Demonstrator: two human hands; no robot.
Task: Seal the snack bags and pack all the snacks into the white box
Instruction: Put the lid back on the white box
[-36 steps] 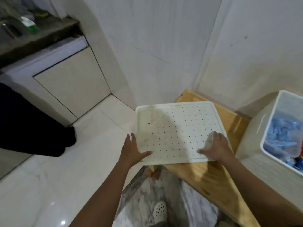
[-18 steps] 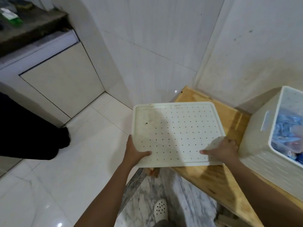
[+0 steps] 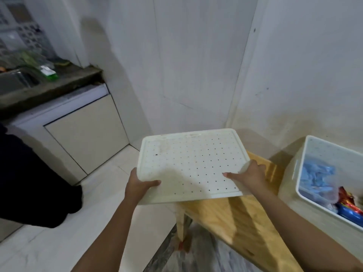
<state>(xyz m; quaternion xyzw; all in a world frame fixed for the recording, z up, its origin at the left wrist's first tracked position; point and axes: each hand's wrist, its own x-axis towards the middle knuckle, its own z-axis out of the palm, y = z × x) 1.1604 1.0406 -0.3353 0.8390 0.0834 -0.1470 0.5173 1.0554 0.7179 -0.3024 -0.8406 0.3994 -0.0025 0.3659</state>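
The white box (image 3: pixel 306 185) stands open on the wooden table, holding blue snack bags (image 3: pixel 316 177) and red ones.

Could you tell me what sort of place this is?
Probably a home kitchen corner: a sink counter with greens, a cabinet door below, tiled walls, and a wooden table holding a white box of snacks.

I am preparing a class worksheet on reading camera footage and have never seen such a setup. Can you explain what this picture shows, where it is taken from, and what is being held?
No machine here: a person wears a camera on the head, looking down at their own bare arms. The left hand and the right hand each keep a grip on a white perforated lid, holding it flat above the end of a wooden bench. On the right sits the open white box, already holding blue snack bags and a red packet. A kitchen counter lies far left.
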